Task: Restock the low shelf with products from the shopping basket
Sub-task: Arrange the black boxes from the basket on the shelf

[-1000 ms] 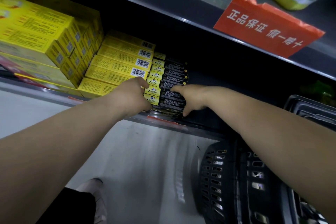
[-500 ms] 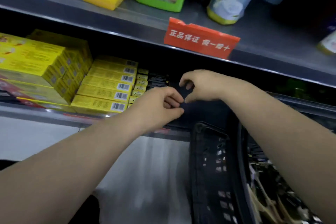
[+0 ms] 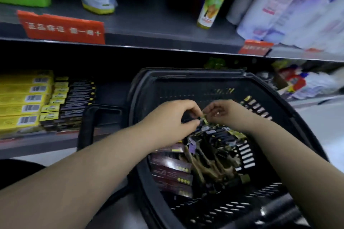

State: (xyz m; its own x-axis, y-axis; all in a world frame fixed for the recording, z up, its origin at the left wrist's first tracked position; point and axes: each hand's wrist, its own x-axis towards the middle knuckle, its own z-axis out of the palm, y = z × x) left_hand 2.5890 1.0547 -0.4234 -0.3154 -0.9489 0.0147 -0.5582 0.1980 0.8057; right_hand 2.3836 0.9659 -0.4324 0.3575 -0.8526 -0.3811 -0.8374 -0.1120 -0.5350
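Observation:
A black shopping basket (image 3: 186, 73) stands in front of the low shelf (image 3: 37, 142). Inside it lie several black-and-yellow boxes (image 3: 222, 135), dark purple boxes (image 3: 171, 169) and brownish packs. Above that pile, my left hand (image 3: 173, 117) and my right hand (image 3: 221, 113) meet with curled fingers. Together they pinch a small black-and-yellow box (image 3: 203, 120), which is blurred and mostly hidden by the fingers. On the low shelf, a stack of matching black boxes (image 3: 74, 104) sits beside yellow boxes (image 3: 22, 98).
The upper shelf (image 3: 149, 24) carries bottles, pouches and a spray can (image 3: 210, 5), with red price signs (image 3: 63, 28) on its edge. The basket's handle (image 3: 275, 212) lies at the near right. More packs (image 3: 307, 83) fill the low shelf at far right.
Both hands left the stack of black boxes on the low shelf and moved right and down into the basket. The view swung right with them, and they now pinch a small box.

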